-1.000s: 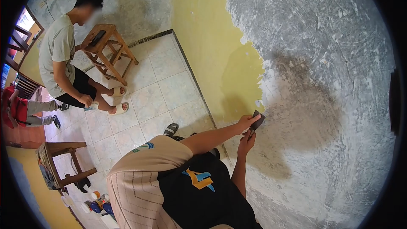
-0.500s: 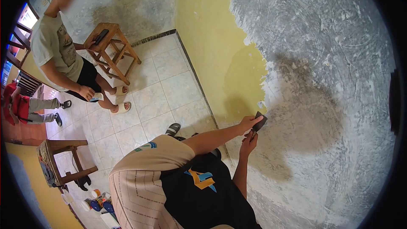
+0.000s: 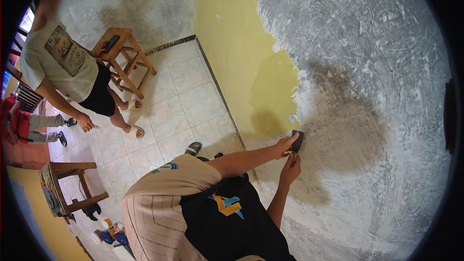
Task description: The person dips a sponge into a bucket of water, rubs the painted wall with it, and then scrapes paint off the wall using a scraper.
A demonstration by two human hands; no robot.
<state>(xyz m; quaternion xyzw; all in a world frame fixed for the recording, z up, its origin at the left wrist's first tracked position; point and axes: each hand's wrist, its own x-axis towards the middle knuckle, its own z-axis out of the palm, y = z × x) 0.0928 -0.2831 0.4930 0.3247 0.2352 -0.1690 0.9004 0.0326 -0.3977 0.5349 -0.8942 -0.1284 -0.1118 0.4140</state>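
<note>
"Dark, flat, rectangular piece [image 3: 298,140]; where is it?"
"Right of centre, in front of the rough grey plaster wall [image 3: 353,29]; whether they touch, I cannot tell; the left hand [image 3: 283,148] grips it, thumb along its face."
"And the right hand [image 3: 290,169]?"
"Just nearer; fingers closed round a narrow dark end [image 3: 292,159]; I cannot tell whether it is the same piece; far left, a person [image 3: 63,63] stands beside a brown wooden stool [image 3: 120,36]."

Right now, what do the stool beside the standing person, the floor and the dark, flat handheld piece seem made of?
Stool: wood, possibly varnished; brown jointed rails.
Floor: probably glazed ceramic; sheen, pale squares, joint lines.
Dark flat piece: metal or plastic, unclear; thin, matt-looking.
</note>
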